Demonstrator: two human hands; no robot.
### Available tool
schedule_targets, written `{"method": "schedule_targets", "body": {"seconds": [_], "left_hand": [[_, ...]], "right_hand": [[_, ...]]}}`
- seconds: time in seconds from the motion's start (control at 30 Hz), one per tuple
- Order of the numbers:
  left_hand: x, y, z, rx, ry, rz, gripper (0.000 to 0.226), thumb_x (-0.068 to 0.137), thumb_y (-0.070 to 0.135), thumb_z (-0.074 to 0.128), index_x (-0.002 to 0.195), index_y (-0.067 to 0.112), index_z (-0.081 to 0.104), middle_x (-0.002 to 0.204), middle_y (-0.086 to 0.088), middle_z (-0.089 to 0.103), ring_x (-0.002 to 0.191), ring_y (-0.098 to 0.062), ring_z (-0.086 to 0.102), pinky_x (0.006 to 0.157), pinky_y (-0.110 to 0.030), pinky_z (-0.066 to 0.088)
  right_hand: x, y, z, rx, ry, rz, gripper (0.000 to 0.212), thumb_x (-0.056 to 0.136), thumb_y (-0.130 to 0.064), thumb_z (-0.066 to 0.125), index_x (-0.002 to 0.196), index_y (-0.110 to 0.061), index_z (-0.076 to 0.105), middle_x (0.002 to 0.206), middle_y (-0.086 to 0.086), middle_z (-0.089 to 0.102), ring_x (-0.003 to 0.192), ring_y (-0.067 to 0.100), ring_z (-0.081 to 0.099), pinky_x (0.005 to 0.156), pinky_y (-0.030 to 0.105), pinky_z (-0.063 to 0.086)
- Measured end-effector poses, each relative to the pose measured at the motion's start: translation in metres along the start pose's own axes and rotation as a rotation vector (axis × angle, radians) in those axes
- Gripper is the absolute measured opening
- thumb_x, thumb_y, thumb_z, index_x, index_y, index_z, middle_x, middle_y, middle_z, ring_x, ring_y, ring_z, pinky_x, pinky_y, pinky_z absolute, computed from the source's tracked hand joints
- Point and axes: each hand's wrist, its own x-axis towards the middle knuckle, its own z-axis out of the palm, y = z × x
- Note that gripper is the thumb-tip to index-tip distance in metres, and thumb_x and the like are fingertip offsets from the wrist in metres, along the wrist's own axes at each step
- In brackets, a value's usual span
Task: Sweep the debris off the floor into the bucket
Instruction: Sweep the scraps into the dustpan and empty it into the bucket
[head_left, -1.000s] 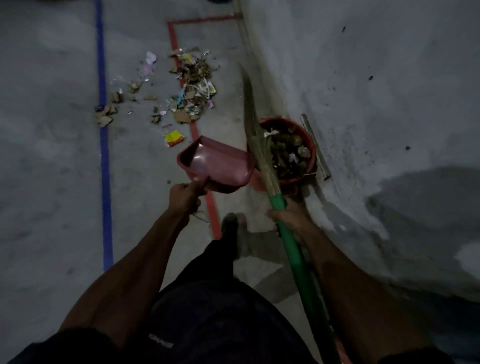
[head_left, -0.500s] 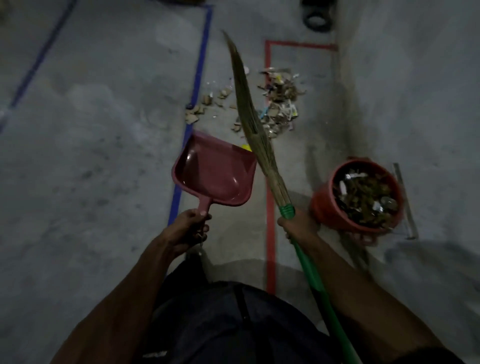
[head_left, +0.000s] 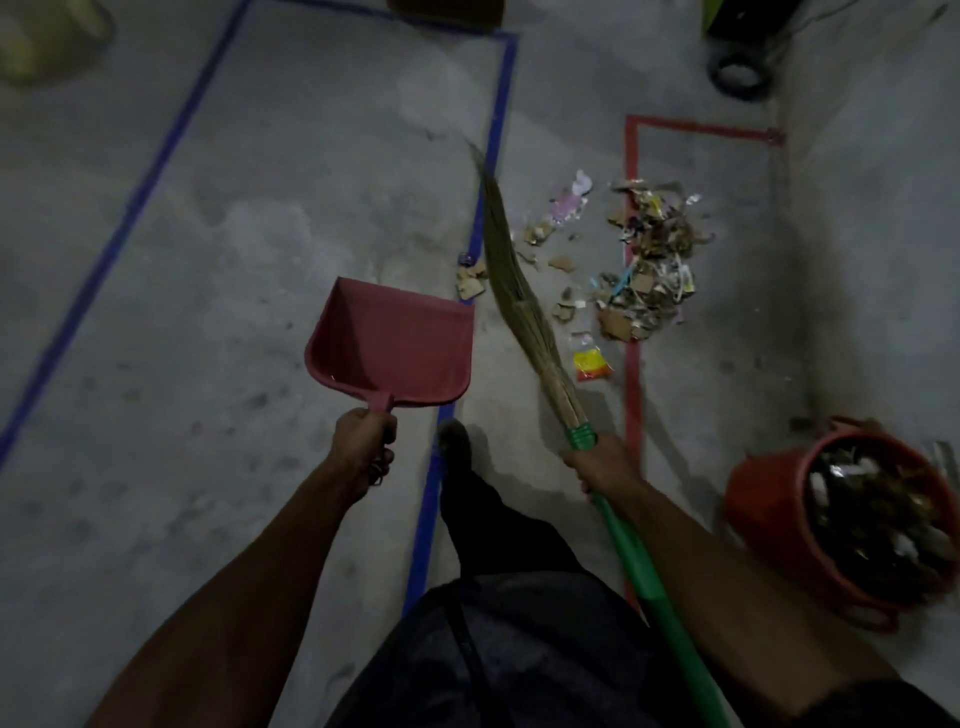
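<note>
My left hand (head_left: 362, 447) grips the handle of a red dustpan (head_left: 392, 351), held level and empty above the floor. My right hand (head_left: 602, 464) holds a green-handled straw broom (head_left: 524, 312) just below its bristles, which point forward toward the debris. A pile of paper and cardboard scraps (head_left: 647, 265) lies on the concrete ahead, with smaller bits (head_left: 540, 234) to its left and a yellow-red wrapper (head_left: 591, 365) nearer me. An orange bucket (head_left: 763, 512) full of rubbish stands at my lower right by the wall.
Blue tape (head_left: 491, 171) and red tape (head_left: 632, 260) lines mark the grey floor. A wall (head_left: 872, 234) runs along the right. A black ring (head_left: 740, 78) lies far ahead, and my foot (head_left: 454, 441) stands between my hands.
The dustpan left the bucket and swung left, now held level. My view turned left and forward, so the bucket slid to the lower right and the debris pile came closer.
</note>
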Motion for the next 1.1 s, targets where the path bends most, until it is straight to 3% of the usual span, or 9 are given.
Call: {"method": "schedule_targets", "body": {"seconds": [0.17, 0.3, 0.5, 0.67, 0.8, 0.97, 1.1], "left_hand": [[0.094, 0.098, -0.031, 0.078, 0.135, 0.098, 0.026, 0.089, 0.026, 0.054, 0.067, 0.011, 0.048, 0.058, -0.007, 0.045, 0.037, -0.013, 0.035, 0.04, -0.018, 0.026], [0.146, 0.189, -0.059, 0.171, 0.163, 0.137, 0.015, 0.083, 0.016, 0.055, 0.072, 0.007, 0.052, 0.062, -0.01, 0.05, 0.04, -0.016, 0.039, 0.041, -0.02, 0.029], [0.218, 0.312, -0.087, 0.234, 0.153, 0.259, 0.006, 0.075, 0.01, 0.059, 0.078, 0.006, 0.055, 0.061, -0.011, 0.059, 0.033, -0.012, 0.043, 0.034, -0.02, 0.033], [0.302, 0.388, -0.1, 0.268, 0.094, 0.296, 0.024, 0.058, 0.02, 0.063, 0.076, 0.006, 0.056, 0.052, -0.006, 0.059, 0.033, -0.014, 0.048, 0.033, -0.022, 0.034], [0.405, 0.481, -0.106, 0.359, -0.028, 0.334, 0.011, 0.075, 0.008, 0.062, 0.076, 0.008, 0.051, 0.055, -0.008, 0.053, 0.035, -0.015, 0.045, 0.036, -0.023, 0.034], [0.478, 0.616, -0.099, 0.494, -0.186, 0.4, 0.015, 0.076, 0.003, 0.06, 0.072, 0.01, 0.047, 0.054, -0.006, 0.047, 0.033, -0.012, 0.04, 0.036, -0.022, 0.032], [0.523, 0.705, -0.07, 0.561, -0.27, 0.453, 0.015, 0.076, 0.005, 0.061, 0.074, 0.011, 0.047, 0.054, -0.006, 0.047, 0.034, -0.014, 0.04, 0.036, -0.021, 0.032]], "right_hand": [[0.085, -0.104, 0.027, 0.003, 0.005, 0.033, 0.03, 0.071, -0.023, 0.07, 0.096, -0.01, 0.06, 0.072, 0.012, 0.068, 0.051, 0.024, 0.062, 0.04, 0.024, 0.044], [0.138, -0.204, 0.035, 0.065, -0.042, 0.053, 0.03, 0.078, -0.015, 0.069, 0.103, -0.003, 0.058, 0.07, 0.014, 0.061, 0.052, 0.025, 0.056, 0.044, 0.027, 0.044], [0.195, -0.345, 0.032, 0.174, -0.015, 0.041, 0.016, 0.08, -0.011, 0.068, 0.09, -0.005, 0.057, 0.063, 0.011, 0.055, 0.049, 0.023, 0.053, 0.048, 0.029, 0.045], [0.243, -0.416, 0.042, 0.198, 0.033, 0.055, 0.015, 0.08, -0.011, 0.068, 0.09, -0.008, 0.057, 0.066, 0.012, 0.058, 0.052, 0.024, 0.055, 0.048, 0.031, 0.047], [0.288, -0.482, 0.054, 0.203, 0.124, 0.119, 0.019, 0.078, -0.016, 0.068, 0.094, -0.013, 0.058, 0.077, 0.014, 0.064, 0.058, 0.026, 0.06, 0.046, 0.028, 0.047], [0.317, -0.563, 0.054, 0.355, 0.21, 0.196, 0.014, 0.073, -0.014, 0.067, 0.068, -0.015, 0.054, 0.052, 0.003, 0.053, 0.04, 0.02, 0.051, 0.044, 0.028, 0.042], [0.351, -0.618, 0.049, 0.438, 0.269, 0.285, 0.016, 0.071, -0.012, 0.068, 0.07, -0.014, 0.052, 0.052, 0.006, 0.054, 0.039, 0.021, 0.052, 0.043, 0.028, 0.042]]}}
